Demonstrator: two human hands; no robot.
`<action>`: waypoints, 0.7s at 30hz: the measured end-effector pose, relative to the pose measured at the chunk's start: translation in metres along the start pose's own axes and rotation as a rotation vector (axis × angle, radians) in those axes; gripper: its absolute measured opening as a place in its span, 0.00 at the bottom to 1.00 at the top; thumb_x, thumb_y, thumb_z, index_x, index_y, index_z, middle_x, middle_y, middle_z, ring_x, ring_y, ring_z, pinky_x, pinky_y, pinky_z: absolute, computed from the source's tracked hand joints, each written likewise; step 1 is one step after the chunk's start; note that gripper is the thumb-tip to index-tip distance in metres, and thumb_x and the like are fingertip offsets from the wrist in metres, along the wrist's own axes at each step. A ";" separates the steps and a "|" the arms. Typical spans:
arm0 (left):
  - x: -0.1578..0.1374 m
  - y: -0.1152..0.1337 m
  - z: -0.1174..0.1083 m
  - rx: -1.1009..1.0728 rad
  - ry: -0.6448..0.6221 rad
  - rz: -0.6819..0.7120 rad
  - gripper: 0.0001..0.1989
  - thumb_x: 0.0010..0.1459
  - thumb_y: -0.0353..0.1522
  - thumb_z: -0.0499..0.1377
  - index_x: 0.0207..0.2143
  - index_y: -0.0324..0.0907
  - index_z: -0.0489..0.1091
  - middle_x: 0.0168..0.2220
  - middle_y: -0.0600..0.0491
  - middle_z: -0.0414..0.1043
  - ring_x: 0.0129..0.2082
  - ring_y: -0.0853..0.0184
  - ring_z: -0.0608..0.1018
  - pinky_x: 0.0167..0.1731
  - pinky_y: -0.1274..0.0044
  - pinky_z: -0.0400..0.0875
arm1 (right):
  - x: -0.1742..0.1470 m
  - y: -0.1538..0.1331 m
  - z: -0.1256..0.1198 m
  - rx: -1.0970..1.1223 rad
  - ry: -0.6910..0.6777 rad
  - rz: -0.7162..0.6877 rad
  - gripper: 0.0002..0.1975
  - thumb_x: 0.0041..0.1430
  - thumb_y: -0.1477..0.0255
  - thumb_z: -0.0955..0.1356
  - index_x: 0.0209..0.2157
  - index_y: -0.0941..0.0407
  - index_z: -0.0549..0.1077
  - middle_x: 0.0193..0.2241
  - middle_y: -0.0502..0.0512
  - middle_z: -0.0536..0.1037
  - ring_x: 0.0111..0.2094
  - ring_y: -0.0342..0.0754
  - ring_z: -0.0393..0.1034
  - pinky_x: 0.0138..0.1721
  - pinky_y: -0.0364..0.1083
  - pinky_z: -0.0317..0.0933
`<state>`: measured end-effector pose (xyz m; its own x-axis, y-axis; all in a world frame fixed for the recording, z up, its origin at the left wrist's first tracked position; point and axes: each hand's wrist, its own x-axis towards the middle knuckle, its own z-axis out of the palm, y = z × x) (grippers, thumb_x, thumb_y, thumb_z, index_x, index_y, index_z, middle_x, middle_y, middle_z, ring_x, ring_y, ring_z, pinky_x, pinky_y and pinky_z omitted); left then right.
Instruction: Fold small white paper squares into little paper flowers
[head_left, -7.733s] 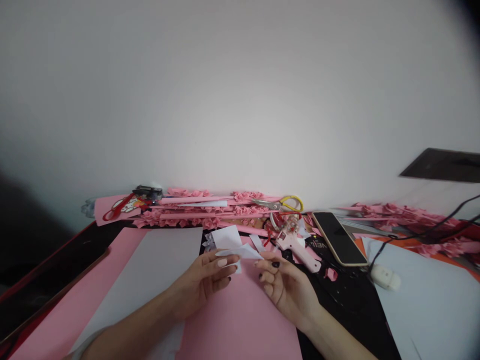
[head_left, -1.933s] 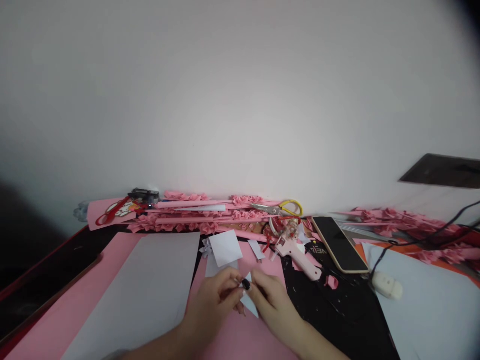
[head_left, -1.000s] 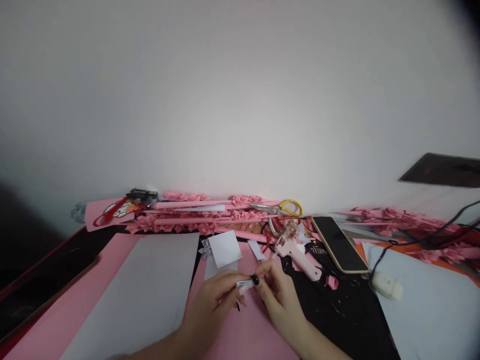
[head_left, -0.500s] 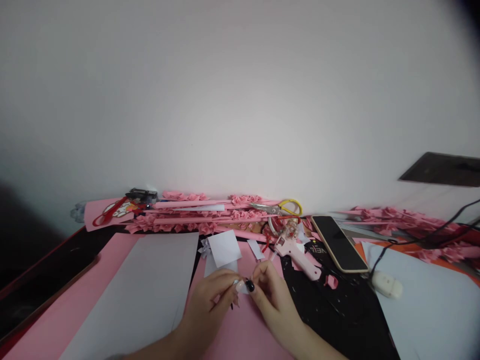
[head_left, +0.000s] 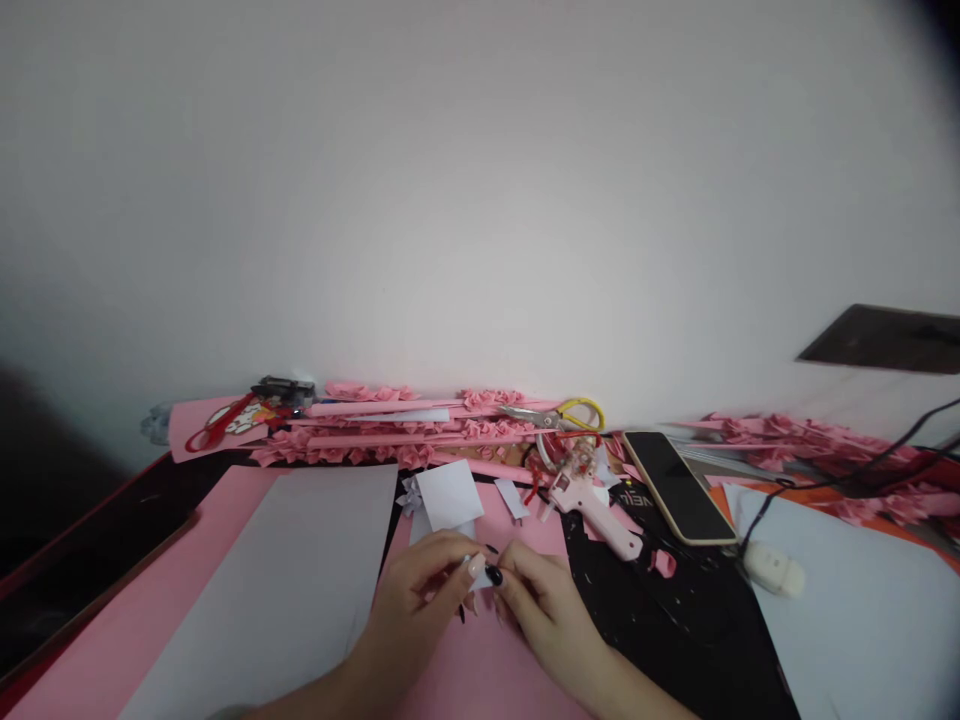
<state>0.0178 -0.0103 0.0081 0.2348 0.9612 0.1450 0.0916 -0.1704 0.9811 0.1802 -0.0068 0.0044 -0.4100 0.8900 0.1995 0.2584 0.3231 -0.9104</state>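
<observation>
Between the fingertips of both hands is a small piece of white paper (head_left: 484, 578), mostly covered by the fingers. My left hand (head_left: 426, 590) pinches it from the left, thumb and index finger together. From the right, my right hand (head_left: 544, 605) grips its other edge with the thumb pressed to the curled fingers. Both hands are just above a pink paper sheet (head_left: 480, 665). Beyond them lie a square of white paper (head_left: 450, 497), a folded white paper flower (head_left: 409, 496) and a small white strip (head_left: 512, 499).
A pink glue gun (head_left: 600, 515) lies right of the hands, near yellow-handled scissors (head_left: 566, 415) and a phone (head_left: 679, 487). Pink paper flower stems (head_left: 420, 440) line the wall. A large white sheet (head_left: 285, 570) lies left; a white case (head_left: 775, 570) sits right.
My right hand's fingers have curled further in, and its index finger has lowered beside the white paper. Both hands stay in nearly the same place.
</observation>
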 end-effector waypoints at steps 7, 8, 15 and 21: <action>0.001 0.004 -0.001 0.025 0.002 0.000 0.11 0.57 0.33 0.53 0.27 0.39 0.72 0.22 0.54 0.68 0.22 0.71 0.71 0.23 0.82 0.66 | 0.001 0.002 0.000 -0.002 -0.007 0.006 0.15 0.61 0.71 0.58 0.20 0.56 0.59 0.15 0.45 0.61 0.18 0.39 0.55 0.20 0.39 0.49; 0.001 0.005 -0.001 0.042 0.005 0.004 0.11 0.57 0.33 0.53 0.26 0.39 0.72 0.21 0.54 0.68 0.22 0.71 0.71 0.23 0.82 0.66 | 0.001 0.002 0.000 0.005 -0.010 0.008 0.15 0.61 0.71 0.58 0.20 0.56 0.59 0.16 0.46 0.61 0.18 0.39 0.55 0.20 0.39 0.49; 0.001 0.010 -0.002 0.093 -0.013 0.045 0.15 0.58 0.32 0.52 0.20 0.39 0.70 0.20 0.54 0.68 0.22 0.71 0.71 0.24 0.82 0.65 | 0.002 0.001 0.000 0.023 -0.012 0.003 0.16 0.61 0.70 0.58 0.20 0.57 0.59 0.16 0.46 0.62 0.18 0.39 0.54 0.20 0.39 0.49; 0.000 0.011 -0.003 0.072 -0.018 0.055 0.17 0.58 0.32 0.51 0.19 0.39 0.70 0.19 0.54 0.69 0.22 0.71 0.71 0.24 0.82 0.65 | 0.002 0.001 0.000 0.011 -0.003 -0.003 0.16 0.61 0.70 0.59 0.19 0.57 0.60 0.15 0.46 0.62 0.18 0.39 0.55 0.20 0.39 0.49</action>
<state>0.0158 -0.0112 0.0193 0.2584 0.9461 0.1951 0.1479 -0.2384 0.9598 0.1793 -0.0051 0.0042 -0.4131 0.8882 0.2009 0.2478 0.3219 -0.9138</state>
